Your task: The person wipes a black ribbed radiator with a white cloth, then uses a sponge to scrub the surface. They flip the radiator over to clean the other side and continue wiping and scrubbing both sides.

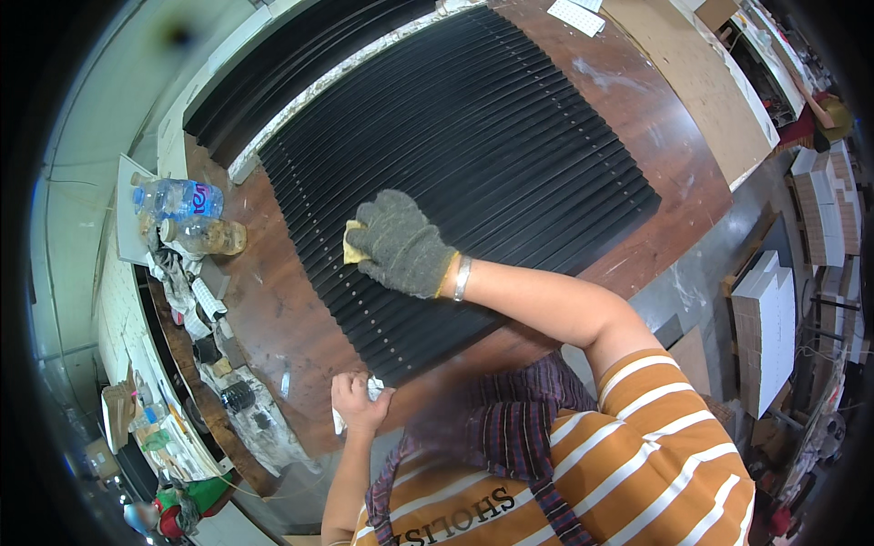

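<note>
Long black slats lie side by side in a wide sheet on the brown table, with rows of small pale dots near both ends. My right hand, in a dark grey knitted glove, is closed around a small yellow sponge-like pad. It rests over the slats' left part, pad against them. My bare left hand is at the table's near edge, by the sheet's lower left corner. Its fingers are closed on a crumpled white cloth or paper; which of the two I cannot tell.
More black strips are stacked along the far left. Two plastic bottles lie at the left, near a cluttered ledge of rags. White sheets sit at the far edge. Stacked white boards and another person are to the right.
</note>
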The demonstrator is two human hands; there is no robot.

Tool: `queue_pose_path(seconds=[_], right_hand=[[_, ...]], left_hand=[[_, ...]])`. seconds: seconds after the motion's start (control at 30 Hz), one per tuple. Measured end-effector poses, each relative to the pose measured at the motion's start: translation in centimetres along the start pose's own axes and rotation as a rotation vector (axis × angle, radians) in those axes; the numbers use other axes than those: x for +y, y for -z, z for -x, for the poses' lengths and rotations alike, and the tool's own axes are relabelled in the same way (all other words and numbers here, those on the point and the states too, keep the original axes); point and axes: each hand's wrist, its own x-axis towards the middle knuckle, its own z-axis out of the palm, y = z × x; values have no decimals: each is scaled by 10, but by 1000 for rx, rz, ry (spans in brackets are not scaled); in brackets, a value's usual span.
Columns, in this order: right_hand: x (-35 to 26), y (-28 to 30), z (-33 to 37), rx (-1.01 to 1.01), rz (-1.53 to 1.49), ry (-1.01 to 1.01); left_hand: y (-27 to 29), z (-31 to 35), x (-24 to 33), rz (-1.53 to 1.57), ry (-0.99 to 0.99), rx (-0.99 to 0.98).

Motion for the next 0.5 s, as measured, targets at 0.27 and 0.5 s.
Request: queue_pose_path(seconds=[0.27,0.5], right_hand=[[162,70,29,395,331,-158],[251,152,55,525,652,-520]], left_hand=[[-1,0,-1,1,-12,38],[-1,-2,-1,14,-8,41]])
